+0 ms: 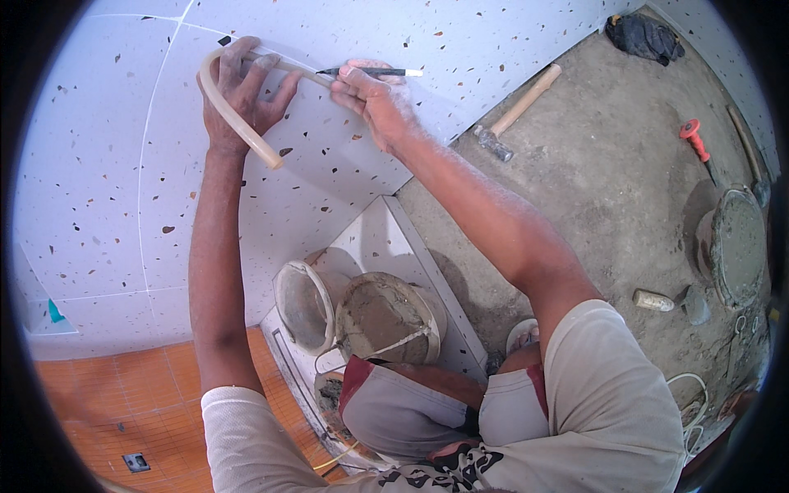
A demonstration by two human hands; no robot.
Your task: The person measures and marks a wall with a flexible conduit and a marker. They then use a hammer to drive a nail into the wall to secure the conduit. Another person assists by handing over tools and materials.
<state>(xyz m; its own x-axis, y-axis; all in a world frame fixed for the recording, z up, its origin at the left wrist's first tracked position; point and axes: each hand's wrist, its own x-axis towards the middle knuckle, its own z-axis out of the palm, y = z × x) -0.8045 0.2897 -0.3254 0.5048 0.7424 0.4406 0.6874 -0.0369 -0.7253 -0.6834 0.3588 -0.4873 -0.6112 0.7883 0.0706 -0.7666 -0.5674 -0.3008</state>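
Note:
Against the speckled wall panel (90, 156), my left hand (238, 94) holds a pale, flexible tube (242, 127). Its fingers are parted over the tube, which loops round the hand's left side and leaves a free end hanging below the thumb. The other stretch runs right, to the fingers of my right hand (374, 103). Pinched in that dusty right hand is a slim black pen (390, 72) with a white end, lying almost level, its tip pointing left beside the tube. The right fingers partly hide where the tube ends.
Below the wall stand a whitish bucket (300, 308) and a mortar-filled bucket (386, 320). A hammer (518, 111) lies on the rough floor. Farther right are a red-handled tool (695, 140), another mortar bucket (737, 246) and a trowel (696, 306). Orange tiles (156, 403) spread at lower left.

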